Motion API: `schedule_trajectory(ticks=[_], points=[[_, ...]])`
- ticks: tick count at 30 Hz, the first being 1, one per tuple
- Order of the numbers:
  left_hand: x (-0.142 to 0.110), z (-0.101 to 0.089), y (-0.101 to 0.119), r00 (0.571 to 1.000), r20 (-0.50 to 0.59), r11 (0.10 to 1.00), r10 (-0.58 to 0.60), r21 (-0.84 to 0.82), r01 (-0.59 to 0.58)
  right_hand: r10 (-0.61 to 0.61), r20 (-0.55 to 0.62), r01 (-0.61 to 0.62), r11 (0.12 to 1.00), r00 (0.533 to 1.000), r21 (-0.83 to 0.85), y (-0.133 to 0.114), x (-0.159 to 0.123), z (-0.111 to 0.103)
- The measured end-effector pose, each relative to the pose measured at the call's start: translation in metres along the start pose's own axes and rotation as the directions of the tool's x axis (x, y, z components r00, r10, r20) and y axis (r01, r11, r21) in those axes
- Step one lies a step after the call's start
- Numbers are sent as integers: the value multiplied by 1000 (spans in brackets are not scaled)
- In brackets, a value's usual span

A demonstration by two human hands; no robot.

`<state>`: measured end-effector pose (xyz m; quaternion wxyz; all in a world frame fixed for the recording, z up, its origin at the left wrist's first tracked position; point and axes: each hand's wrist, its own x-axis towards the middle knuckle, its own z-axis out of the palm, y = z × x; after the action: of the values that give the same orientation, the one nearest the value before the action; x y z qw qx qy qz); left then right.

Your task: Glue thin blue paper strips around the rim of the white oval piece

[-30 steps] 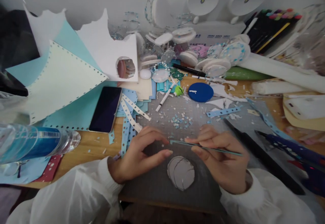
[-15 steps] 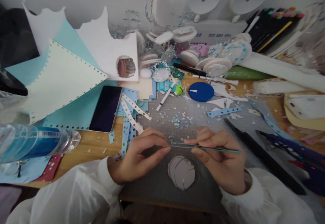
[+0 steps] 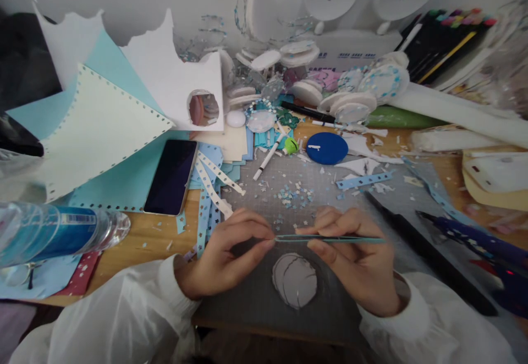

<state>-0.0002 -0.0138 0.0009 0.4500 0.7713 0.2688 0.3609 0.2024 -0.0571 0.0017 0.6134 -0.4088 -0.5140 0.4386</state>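
Observation:
My right hand (image 3: 358, 257) pinches a pair of slim teal tweezers (image 3: 292, 238) between thumb and fingers, held level with the tips pointing left. My left hand (image 3: 233, 251) has its thumb and forefinger pressed together right at those tips. Whatever lies in that pinch is too small to make out. Below and between both hands, a pale round disc (image 3: 295, 280) with thin dark curved lines across it lies on the grey cutting mat (image 3: 251, 312). Tiny blue and white punched paper stars (image 3: 293, 198) are scattered just beyond the fingers.
To the left are a phone (image 3: 171, 177), a water bottle (image 3: 61, 229) and punched paper sheets (image 3: 107, 127). A black stick-like tool (image 3: 429, 254) and a dark blue glue gun (image 3: 474, 237) lie at right. Behind are a blue disc (image 3: 327, 148) and white round pieces (image 3: 303, 53).
My right hand has shifted slightly left, bringing the tweezers' tips up to the left hand's pinched fingertips. The left hand has barely moved.

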Motion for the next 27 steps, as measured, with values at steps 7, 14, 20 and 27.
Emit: schedule_trajectory(ticks=[7, 14, 20, 27], points=[[-2, 0, -1, 1000, 7, 1000, -2, 20, 2, -19, 26, 20, 999, 999, -37, -1, 2, 0], [-2, 1, 0, 1000, 11, 1000, 2, 16, -2, 105, 26, -107, 993, 994, 54, 6, -1, -5], [-2, -1, 0, 998, -36, 996, -44, -80, 41, -49, -86, 47, 998, 995, -29, 6, 7, -10], [-2, -5, 2, 980, 121, 934, -160, -301, 190, -471, 310, 558, 605, 826, -569, -31, 9, 3]])
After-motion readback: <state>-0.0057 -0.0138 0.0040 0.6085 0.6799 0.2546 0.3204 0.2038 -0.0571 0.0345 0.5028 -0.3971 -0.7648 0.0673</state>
